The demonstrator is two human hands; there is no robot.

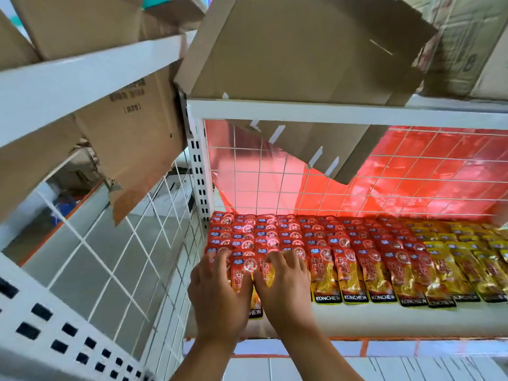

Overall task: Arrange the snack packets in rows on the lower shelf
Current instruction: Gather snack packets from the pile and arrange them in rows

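Observation:
Red snack packets [324, 243] lie in overlapping rows across the lower shelf [384, 317], with yellow packets [464, 259] in rows at the right. At the left end of the front row, my left hand [220, 295] and my right hand [286, 290] lie side by side on the packets. Their fingers rest flat on the front packets [247, 273], which show between the two hands. Only the black lower edge of one packet [255, 312] peeks out beneath my palms.
A white wire grid [384, 171] backs the shelf, with red foil behind it. Torn cardboard boxes [297, 56] sit on the upper shelf, one flap hanging down. A perforated white upright [199, 171] and a wire side panel [115, 257] stand at the left.

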